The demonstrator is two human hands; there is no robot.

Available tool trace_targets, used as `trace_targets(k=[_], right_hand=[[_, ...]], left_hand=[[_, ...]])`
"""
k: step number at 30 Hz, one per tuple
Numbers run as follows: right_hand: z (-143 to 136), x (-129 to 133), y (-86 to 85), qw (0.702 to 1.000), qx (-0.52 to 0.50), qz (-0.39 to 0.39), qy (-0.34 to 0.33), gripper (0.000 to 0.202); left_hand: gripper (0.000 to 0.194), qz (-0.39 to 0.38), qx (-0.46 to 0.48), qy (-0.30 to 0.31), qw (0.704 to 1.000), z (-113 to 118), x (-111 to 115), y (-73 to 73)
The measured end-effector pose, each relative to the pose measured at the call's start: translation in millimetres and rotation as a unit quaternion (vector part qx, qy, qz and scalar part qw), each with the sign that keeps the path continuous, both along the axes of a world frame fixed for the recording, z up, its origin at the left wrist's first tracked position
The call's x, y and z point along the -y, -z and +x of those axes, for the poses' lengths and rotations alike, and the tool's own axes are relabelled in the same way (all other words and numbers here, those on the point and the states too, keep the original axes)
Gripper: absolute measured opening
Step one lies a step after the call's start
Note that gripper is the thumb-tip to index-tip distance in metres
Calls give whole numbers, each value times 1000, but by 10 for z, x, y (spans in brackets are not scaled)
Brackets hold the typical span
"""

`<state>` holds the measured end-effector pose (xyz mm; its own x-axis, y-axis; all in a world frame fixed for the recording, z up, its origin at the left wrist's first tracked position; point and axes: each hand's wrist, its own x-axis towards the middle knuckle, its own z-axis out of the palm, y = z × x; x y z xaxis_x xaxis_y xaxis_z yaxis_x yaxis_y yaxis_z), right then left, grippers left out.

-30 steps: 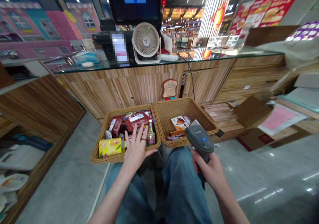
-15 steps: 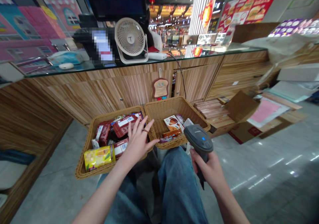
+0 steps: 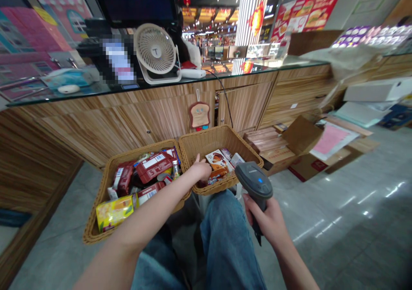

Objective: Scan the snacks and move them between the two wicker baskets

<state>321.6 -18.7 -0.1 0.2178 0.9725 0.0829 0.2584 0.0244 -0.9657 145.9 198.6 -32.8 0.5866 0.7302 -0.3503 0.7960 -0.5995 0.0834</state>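
My left hand [image 3: 201, 170] reaches down inside the right wicker basket [image 3: 209, 140], at its left side. Its fingers curl downward, closed, and whatever they hold is hidden. Beside them lie a white-and-brown snack box [image 3: 216, 157], an orange packet [image 3: 220, 171] and a few small wrapped items. My right hand [image 3: 268, 218] grips a dark grey barcode scanner [image 3: 254, 180] by its handle, with a blue light showing on top. The left wicker basket [image 3: 105, 182] holds several dark red packs [image 3: 154, 167], a yellow pack [image 3: 114, 212] and a small capped bottle [image 3: 175, 169].
A wood-grain counter [image 3: 128, 118] with a glass top stands behind the baskets. On it are a white fan [image 3: 156, 51], a monitor [image 3: 137, 2] and a white device with a hanging cable [image 3: 227, 101]. Cardboard boxes [image 3: 304, 157] sit on the floor at right.
My left hand has moved right and down, from spread fingers over the left basket's edge into the right basket, its fingers now curled. My right hand keeps the scanner nearly in place. The view shifted slightly.
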Motion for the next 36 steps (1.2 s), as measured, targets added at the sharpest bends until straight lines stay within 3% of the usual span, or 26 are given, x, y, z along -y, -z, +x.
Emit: trace_targets(k=[5,12,19,28,36], right_hand=[[-23,16,-10,1000,-4,6,7,63],[-84,50,-29,1000,-5,6,-9,63],[-58,63,-57,1000,1,15,-5,63],[-28,31,-11,1000,-4,14,3,64],[16,6,14,1000,-5,2,16,65]], left_hand=[[35,1,-5,-5,1000,-77,10,3],[22,35,-20,-4,999,-84,78,-167],[21,-51,-84,8,995,-21,77,-226],[37,-77,-106,11,991,130,117,-155],[47,-80,-81,27,993,-28,-88,-351]])
